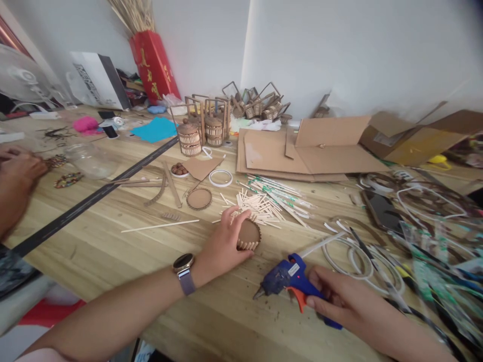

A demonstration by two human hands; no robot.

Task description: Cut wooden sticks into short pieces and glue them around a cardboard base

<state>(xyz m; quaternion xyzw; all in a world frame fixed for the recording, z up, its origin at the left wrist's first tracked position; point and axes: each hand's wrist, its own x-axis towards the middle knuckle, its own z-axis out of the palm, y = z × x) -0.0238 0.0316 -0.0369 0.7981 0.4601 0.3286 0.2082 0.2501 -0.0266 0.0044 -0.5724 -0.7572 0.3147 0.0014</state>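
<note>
My left hand (pixel 226 235) has its fingers apart and curved, spanning the left side of a round cardboard base (pixel 249 234). Short wooden sticks stand along the front of this base's rim; my hand covers its left part, and whether the fingers touch it I cannot tell. Just beyond lies a pile of short cut sticks (pixel 262 208). My right hand (pixel 335 291) is wrapped round the handle of a blue glue gun (pixel 292 276) with an orange trigger. Its nozzle points left and down, low over the table, and a glue stick (pixel 320 244) juts from its back.
Another round cardboard base (pixel 199 199) and a white ring (pixel 221 178) lie farther back. Small lidded baskets (pixel 189 138) stand near flattened cardboard (pixel 309 151). Coiled strips (pixel 350 256) and a phone (pixel 383 211) crowd the right. Another person's hand (pixel 18 163) is at left.
</note>
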